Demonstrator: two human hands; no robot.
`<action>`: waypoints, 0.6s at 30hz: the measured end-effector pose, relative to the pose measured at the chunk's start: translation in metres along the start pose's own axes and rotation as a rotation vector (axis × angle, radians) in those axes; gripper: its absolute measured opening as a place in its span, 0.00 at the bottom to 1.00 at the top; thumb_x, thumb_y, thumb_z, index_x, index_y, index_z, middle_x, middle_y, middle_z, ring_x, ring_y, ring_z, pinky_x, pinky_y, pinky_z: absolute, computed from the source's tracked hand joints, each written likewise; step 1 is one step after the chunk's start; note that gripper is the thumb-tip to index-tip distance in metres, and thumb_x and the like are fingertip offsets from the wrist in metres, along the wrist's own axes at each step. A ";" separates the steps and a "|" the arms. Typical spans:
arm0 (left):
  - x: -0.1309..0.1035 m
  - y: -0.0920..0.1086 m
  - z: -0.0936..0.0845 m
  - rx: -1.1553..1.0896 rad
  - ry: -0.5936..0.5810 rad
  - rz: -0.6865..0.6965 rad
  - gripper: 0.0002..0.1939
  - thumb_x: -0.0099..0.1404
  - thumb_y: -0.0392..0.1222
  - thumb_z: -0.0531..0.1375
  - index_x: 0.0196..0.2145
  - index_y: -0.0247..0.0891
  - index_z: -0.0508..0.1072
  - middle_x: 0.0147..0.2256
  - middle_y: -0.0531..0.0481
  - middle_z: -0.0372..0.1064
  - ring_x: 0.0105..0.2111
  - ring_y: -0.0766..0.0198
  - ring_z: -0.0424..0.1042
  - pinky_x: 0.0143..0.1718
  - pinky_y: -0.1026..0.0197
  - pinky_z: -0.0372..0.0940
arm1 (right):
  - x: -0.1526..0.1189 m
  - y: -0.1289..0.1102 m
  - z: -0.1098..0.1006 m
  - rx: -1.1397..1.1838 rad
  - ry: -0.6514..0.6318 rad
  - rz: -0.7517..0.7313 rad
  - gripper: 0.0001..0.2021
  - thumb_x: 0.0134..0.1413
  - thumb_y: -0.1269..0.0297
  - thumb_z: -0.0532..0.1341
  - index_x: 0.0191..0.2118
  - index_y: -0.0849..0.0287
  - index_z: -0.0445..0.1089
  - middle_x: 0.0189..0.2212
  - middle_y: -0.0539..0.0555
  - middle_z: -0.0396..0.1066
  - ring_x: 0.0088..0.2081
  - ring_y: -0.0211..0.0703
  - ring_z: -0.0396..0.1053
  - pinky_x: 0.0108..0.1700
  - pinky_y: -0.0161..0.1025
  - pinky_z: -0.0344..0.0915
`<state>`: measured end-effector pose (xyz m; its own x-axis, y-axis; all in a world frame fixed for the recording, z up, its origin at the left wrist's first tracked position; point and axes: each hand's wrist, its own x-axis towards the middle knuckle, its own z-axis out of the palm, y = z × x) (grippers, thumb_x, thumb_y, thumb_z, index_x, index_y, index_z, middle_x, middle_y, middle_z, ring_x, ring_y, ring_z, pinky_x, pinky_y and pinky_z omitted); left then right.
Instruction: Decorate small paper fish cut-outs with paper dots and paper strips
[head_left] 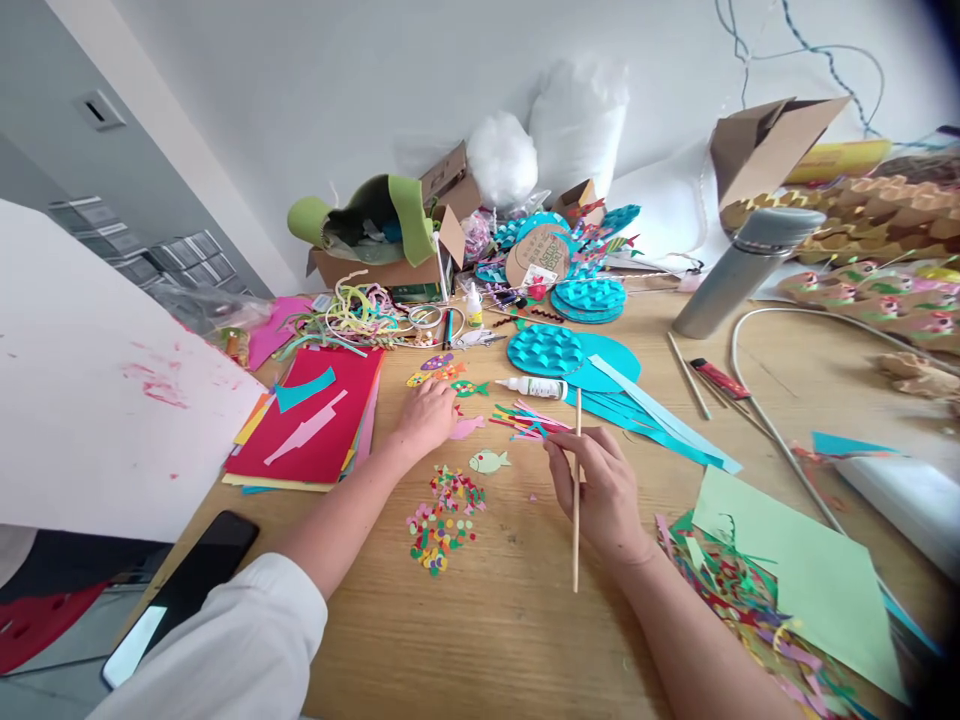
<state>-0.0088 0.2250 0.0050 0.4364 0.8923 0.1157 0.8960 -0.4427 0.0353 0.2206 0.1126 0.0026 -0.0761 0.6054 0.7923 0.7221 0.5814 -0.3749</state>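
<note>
White sleeve (232, 640) fills the near left corner, with a dark smartphone (199, 565) just beside it on the wooden table (465, 640), and over at near right we have shredded paper scraps (712, 565) heaped against a pale green sheet (810, 575). Moving in, punched paper confetti (442, 530) lies scattered between the two forearms. And look at the right hand (604, 490): fingers curled closed around a thin wooden stick (576, 535), its two ends clear of the grip, thumb and forefinger drawn together beside some narrow paper strips (517, 418); whether those tips touch a strip, I cannot tell. Just left of it, one pale green paper fish (489, 461) lies flat, apart from both hands. Across to the left hand (427, 415), palm down, fingers loosely bent right beside a pink paper fish (469, 427) and a green paper fish (470, 388); its fingertips are partly hidden, so no telling whether it grips anything. Left of that hand, a red paper stack (311, 425); beyond the strips, a white glue bottle (536, 387) on its side, then a scalloped blue disc (545, 350). Farther back stands a grey thermos (739, 275), tilted in view, and white stuffing bags (577, 130) against the wall.
</note>
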 end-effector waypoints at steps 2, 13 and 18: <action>-0.001 -0.002 0.001 -0.029 -0.001 0.002 0.14 0.64 0.35 0.55 0.44 0.34 0.75 0.48 0.41 0.71 0.54 0.54 0.64 0.59 0.52 0.57 | 0.000 0.001 0.000 0.002 -0.001 0.008 0.11 0.54 0.78 0.61 0.41 0.57 0.66 0.31 0.54 0.73 0.34 0.44 0.66 0.35 0.39 0.66; -0.048 0.018 -0.066 -0.473 0.032 0.061 0.15 0.68 0.38 0.53 0.48 0.35 0.74 0.48 0.43 0.72 0.50 0.59 0.70 0.54 0.57 0.64 | -0.001 0.004 0.003 0.010 -0.008 0.074 0.08 0.55 0.76 0.61 0.39 0.57 0.68 0.31 0.54 0.72 0.33 0.43 0.67 0.35 0.39 0.66; -0.111 0.032 -0.161 -1.049 -0.184 0.440 0.17 0.67 0.56 0.53 0.47 0.51 0.75 0.31 0.52 0.76 0.33 0.63 0.76 0.35 0.61 0.71 | -0.004 0.007 0.004 -0.010 0.002 0.091 0.07 0.55 0.75 0.61 0.39 0.57 0.69 0.30 0.53 0.72 0.32 0.42 0.67 0.34 0.39 0.65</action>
<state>-0.0418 0.0977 0.1528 0.7771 0.6033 0.1792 0.1914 -0.4978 0.8459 0.2234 0.1165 -0.0049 -0.0084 0.6540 0.7565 0.7329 0.5186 -0.4402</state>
